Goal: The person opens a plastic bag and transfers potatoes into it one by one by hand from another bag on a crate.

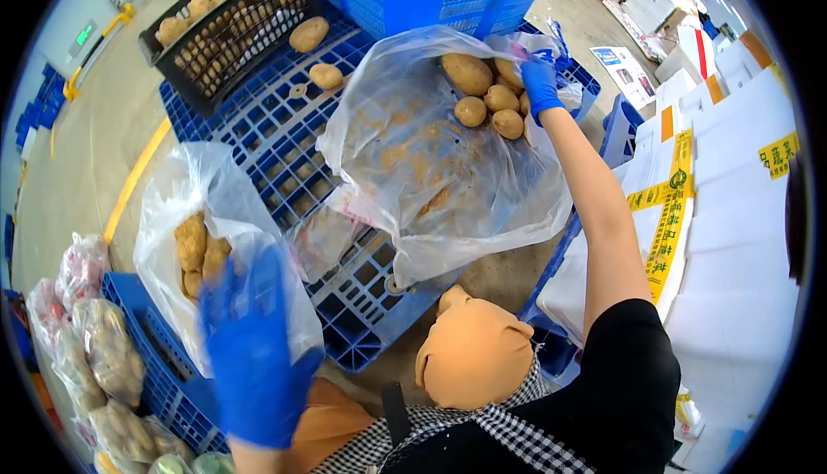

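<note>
Approx. part-done: small bag (245, 220) at 9 o'clock w/ few potatoes (191, 243), L hand (254, 340) by it, fingers apart; big bag (491, 203) has several left at 1 o'clock, R hand (541, 88) grip can't tell.

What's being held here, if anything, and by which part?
The right grip seems to hold the large plastic bag by its far right edge; the blurred left grip shows nothing held.

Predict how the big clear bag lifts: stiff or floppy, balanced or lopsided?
The big clear bag is probably floppy: its film looks thin and wrinkled. It would likely hang lopsided, since the potatoes bunch at its far end, by the right hand. They look rounded and loose, so may roll if it tilts.
</note>
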Demonstrator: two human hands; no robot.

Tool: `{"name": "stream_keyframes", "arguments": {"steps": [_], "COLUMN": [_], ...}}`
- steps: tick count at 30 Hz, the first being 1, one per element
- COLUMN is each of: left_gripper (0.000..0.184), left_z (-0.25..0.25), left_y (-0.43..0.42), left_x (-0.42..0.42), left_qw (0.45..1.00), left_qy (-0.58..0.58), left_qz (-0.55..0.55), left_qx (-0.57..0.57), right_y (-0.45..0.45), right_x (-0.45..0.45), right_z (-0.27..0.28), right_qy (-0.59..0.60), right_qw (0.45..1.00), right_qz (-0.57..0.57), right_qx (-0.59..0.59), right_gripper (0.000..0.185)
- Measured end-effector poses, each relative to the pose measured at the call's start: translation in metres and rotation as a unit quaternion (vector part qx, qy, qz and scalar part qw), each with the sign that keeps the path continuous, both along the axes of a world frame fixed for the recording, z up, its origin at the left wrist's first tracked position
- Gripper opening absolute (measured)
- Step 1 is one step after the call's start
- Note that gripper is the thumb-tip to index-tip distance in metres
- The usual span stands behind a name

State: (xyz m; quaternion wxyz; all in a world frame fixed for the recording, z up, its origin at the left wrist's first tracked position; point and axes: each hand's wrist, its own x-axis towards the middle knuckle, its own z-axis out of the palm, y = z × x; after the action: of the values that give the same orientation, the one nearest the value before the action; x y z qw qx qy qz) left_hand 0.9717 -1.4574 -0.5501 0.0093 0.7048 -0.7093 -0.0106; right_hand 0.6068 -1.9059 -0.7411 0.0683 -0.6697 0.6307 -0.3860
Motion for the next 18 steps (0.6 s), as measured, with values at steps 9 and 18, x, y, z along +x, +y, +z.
{"name": "stream_keyframes", "arguments": {"steps": [9, 18], "left_gripper": [0.051, 0.013], "left_z": [-0.232, -0.123], "left_y": [-0.142, -0.044], "left_x": [-0.008, 0.029], "left_qw": [0.955, 0.959], "left_qy": [0.037, -0.014], "left_qz": [-0.250, -0.210], "left_qx": [0.154, 0.192], "right_y": [0.076, 0.153], "right_x": [0.070, 0.173], "right_z": [0.080, 0.090], "right_qy": [-0.293, -0.414], "right_qw": [0.934, 0.830], "right_qz": [0.190, 0.364], "right_qx": [0.077, 0.083], "right_gripper": [0.023, 0.016]}}
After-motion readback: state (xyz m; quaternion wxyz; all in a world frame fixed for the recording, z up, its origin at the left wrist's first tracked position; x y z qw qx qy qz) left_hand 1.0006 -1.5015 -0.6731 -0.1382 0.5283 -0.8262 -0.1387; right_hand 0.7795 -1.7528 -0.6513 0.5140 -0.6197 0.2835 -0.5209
